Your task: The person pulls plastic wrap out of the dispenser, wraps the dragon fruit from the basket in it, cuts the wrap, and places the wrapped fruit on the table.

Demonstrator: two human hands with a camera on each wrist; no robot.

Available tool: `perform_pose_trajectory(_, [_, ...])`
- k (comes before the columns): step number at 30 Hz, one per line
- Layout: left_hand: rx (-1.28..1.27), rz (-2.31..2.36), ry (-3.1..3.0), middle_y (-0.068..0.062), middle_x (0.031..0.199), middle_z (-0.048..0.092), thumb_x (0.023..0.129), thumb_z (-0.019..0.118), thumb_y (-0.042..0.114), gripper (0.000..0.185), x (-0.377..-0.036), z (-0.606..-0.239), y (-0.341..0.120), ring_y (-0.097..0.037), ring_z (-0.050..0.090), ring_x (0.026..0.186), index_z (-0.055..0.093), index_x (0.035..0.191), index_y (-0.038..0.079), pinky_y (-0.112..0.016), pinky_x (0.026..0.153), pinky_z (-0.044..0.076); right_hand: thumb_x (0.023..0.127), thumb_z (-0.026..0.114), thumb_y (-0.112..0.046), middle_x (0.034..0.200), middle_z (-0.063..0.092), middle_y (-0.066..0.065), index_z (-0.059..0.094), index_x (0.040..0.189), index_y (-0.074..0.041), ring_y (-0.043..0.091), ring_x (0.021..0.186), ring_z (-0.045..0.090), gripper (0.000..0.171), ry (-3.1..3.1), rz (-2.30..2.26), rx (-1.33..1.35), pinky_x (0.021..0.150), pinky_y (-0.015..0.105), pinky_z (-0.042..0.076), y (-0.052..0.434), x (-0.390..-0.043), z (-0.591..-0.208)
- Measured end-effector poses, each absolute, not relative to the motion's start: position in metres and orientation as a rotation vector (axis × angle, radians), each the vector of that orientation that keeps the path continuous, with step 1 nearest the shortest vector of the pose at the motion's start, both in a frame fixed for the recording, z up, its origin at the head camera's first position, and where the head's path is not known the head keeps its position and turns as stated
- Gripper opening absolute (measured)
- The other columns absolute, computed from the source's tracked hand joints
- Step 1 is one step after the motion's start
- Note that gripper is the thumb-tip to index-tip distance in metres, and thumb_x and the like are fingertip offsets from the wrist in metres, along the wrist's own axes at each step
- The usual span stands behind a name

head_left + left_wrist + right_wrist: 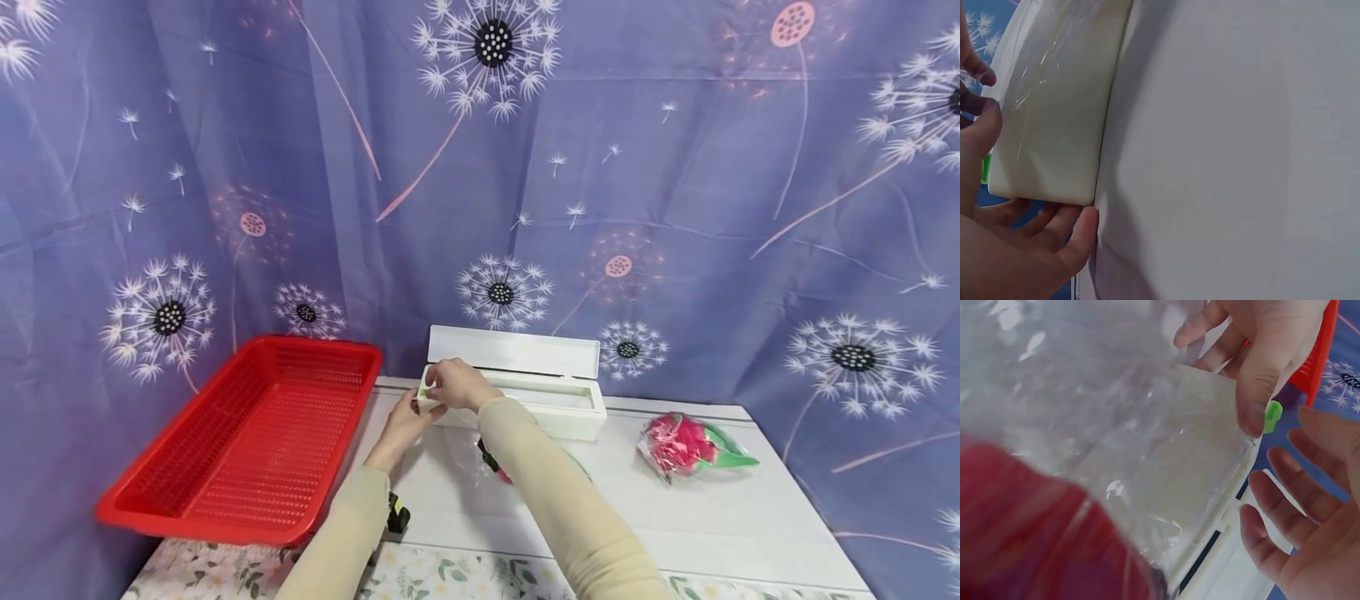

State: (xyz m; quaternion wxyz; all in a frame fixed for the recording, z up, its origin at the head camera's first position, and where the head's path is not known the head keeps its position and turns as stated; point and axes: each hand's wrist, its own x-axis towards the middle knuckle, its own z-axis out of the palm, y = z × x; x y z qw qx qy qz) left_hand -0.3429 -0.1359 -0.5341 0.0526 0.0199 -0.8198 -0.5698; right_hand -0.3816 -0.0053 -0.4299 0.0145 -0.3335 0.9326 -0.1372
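Observation:
A long white box stands near the back of the table with its hinged lid raised. Clear plastic film lies over part of it, and a small green tab shows at its left end. My left hand grips that end, thumb above and fingers around the end face. Close by, my right hand hovers over the same corner. In the right wrist view, its fingers are spread and loosely bent, with nothing between them.
A red plastic basket stands at the left. On the right lies a clear-wrapped pink and green item. Something red in clear plastic is partly hidden beneath my right forearm. A patterned curtain hangs behind the table.

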Motion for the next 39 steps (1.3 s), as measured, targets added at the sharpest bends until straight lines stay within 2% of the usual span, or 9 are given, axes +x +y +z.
perform_pose_trajectory(5, [0.047, -1.648, -2.577, -0.014, 0.12, 0.065, 0.088, 0.073, 0.037, 0.055, -0.345, -0.537, -0.138, -0.027, 0.061, 0.105, 0.056, 0.13, 0.006, -0.044, 0.089, 0.048, 0.087, 0.073, -0.021, 0.086, 0.068, -0.004, 0.074, 0.091, -0.016, 0.014, 0.079, 0.06, 0.007, 2.949, -0.358, -0.969, 0.071, 0.032, 0.05, -0.011, -0.386, -0.437])
perform_pose_trajectory(15, [-0.032, -1.487, -2.617, -0.01, 0.109, 0.07, 0.088, 0.072, 0.037, 0.042, -0.348, -0.539, -0.144, -0.024, 0.064, 0.096, 0.066, 0.115, 0.006, -0.042, 0.081, 0.05, 0.085, 0.075, -0.02, 0.076, 0.066, -0.007, 0.075, 0.083, -0.016, 0.012, 0.071, 0.058, 0.004, 2.95, -0.416, -0.997, 0.068, 0.029, 0.049, -0.018, -0.391, -0.444])
perform_pose_trajectory(21, [-0.034, -1.343, -2.659, -0.005, 0.088, 0.071, 0.088, 0.072, 0.041, 0.035, -0.346, -0.538, -0.141, -0.018, 0.061, 0.079, 0.071, 0.098, 0.007, -0.036, 0.069, 0.048, 0.086, 0.075, -0.018, 0.072, 0.064, -0.007, 0.074, 0.08, -0.015, 0.013, 0.072, 0.056, 0.007, 2.929, -0.493, -0.957, 0.07, 0.029, 0.048, -0.016, -0.395, -0.448])
perform_pose_trajectory(26, [0.077, -1.309, -2.724, 0.0, 0.07, 0.059, 0.088, 0.069, 0.048, 0.037, -0.346, -0.537, -0.142, -0.017, 0.051, 0.066, 0.068, 0.086, 0.011, -0.033, 0.06, 0.041, 0.085, 0.077, -0.023, 0.072, 0.062, -0.008, 0.073, 0.078, -0.017, 0.015, 0.074, 0.056, 0.01, 2.912, -0.531, -0.854, 0.069, 0.032, 0.046, -0.013, -0.398, -0.448])
perform_pose_trajectory(30, [0.124, -1.225, -2.794, 0.0, 0.075, 0.06, 0.089, 0.066, 0.053, 0.038, -0.346, -0.535, -0.143, -0.018, 0.054, 0.071, 0.068, 0.086, 0.015, -0.038, 0.063, 0.042, 0.083, 0.078, -0.026, 0.072, 0.061, -0.009, 0.072, 0.075, -0.019, 0.016, 0.076, 0.056, 0.011, 2.921, -0.538, -0.812, 0.068, 0.033, 0.046, -0.008, -0.4, -0.448])
perform_pose_trajectory(33, [0.108, -1.158, -2.81, -0.001, 0.085, 0.066, 0.089, 0.065, 0.053, 0.035, -0.345, -0.533, -0.143, -0.02, 0.059, 0.077, 0.07, 0.088, 0.018, -0.044, 0.066, 0.045, 0.083, 0.077, -0.027, 0.074, 0.062, -0.01, 0.072, 0.076, -0.02, 0.02, 0.083, 0.056, 0.011, 2.909, -0.557, -0.811, 0.075, 0.036, 0.046, -0.004, -0.4, -0.449])
perform_pose_trajectory(39, [0.087, -1.068, -2.818, -0.003, 0.094, 0.069, 0.089, 0.064, 0.054, 0.033, -0.343, -0.532, -0.142, -0.024, 0.063, 0.087, 0.069, 0.085, 0.022, -0.049, 0.071, 0.048, 0.082, 0.079, -0.027, 0.08, 0.065, -0.011, 0.073, 0.076, -0.021, 0.025, 0.095, 0.055, 0.01, 2.9, -0.629, -0.771, 0.085, 0.045, 0.043, 0.001, -0.399, -0.449])
